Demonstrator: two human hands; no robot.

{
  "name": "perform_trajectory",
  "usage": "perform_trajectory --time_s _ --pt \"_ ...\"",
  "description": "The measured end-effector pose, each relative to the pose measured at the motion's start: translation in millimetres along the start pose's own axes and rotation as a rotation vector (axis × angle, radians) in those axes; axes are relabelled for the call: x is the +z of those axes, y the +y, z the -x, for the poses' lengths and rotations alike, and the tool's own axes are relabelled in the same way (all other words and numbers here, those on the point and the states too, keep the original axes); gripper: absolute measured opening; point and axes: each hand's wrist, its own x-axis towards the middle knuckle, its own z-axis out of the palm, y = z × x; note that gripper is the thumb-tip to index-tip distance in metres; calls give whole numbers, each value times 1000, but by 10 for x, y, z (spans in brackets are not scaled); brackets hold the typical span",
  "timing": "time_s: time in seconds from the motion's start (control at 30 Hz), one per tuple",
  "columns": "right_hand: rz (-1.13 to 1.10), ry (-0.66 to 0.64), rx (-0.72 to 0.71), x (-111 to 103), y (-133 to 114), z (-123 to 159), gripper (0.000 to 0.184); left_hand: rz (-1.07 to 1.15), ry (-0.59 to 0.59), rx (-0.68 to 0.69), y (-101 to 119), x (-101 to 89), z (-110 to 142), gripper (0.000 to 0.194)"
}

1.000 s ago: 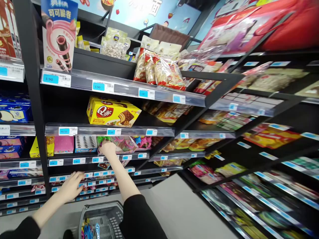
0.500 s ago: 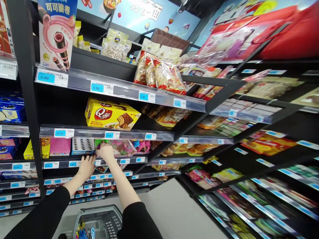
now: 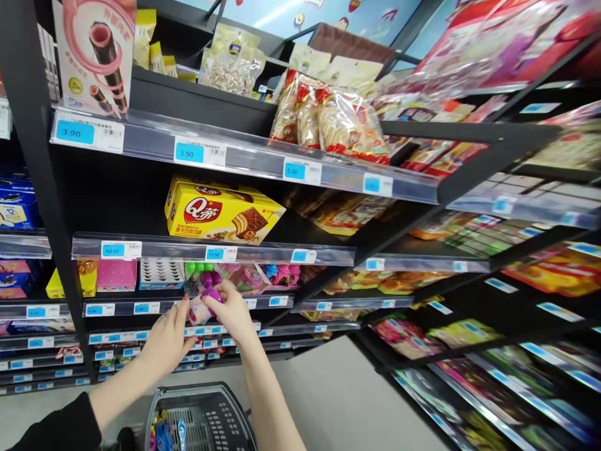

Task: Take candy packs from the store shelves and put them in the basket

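1. The yellow Q蒂 cake box (image 3: 223, 213) is lying on a middle shelf and is serving as the landmark.
2. Below it, the right hand (image 3: 232, 310) is pinching a purple-topped candy toy (image 3: 203, 308), its fingers closing narrowly on a round purple part.
3. The left hand (image 3: 169, 329) is reaching to the toy's left side, its fingertips meeting it and its thumb standing apart; whether it is gripping cannot be told.
4. Bright green balls (image 3: 198, 267) are showing just beneath the cake box, behind the toy.
5. Below and left of the cake box, an open blue-and-white display box (image 3: 162, 275) is holding rows of small dark-and-white pieces; a pink dotted box (image 3: 116, 275) is standing beside it, its contents hidden.
6. Far below the cake box, a grey slotted shopping basket (image 3: 201, 416) is holding blue, yellow and pink packets (image 3: 162, 434) bunched at its left side, with a blue-and-white piece (image 3: 182, 432) lying beside them.
7. Above the cake box, a clear-fronted pouch (image 3: 231, 69) is containing pale, small pieces.
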Motion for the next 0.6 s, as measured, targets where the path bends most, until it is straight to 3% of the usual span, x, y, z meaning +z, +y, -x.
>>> perform_trajectory --time_s 0.1,0.17,0.23,0.3,0.43,0.6 --pt "-185 -130 5 -31 -136 312 22 267 -69 -107 137 -190 155 57" --pt "-274 -251 -22 -59 -207 389 26 769 -139 -294 187 -285 237 48" --pt "-157 -273 -56 -85 -195 327 29 1272 -242 -464 214 -377 299 37" --pt "90 -168 -58 -87 -96 147 30 1645 -342 -555 231 -480 342 33" --pt "397 9 -12 35 155 -288 21 2144 -436 -518 252 -686 387 35" --pt "640 23 10 269 222 -495 31 2279 -428 -420 240 -803 418 49"
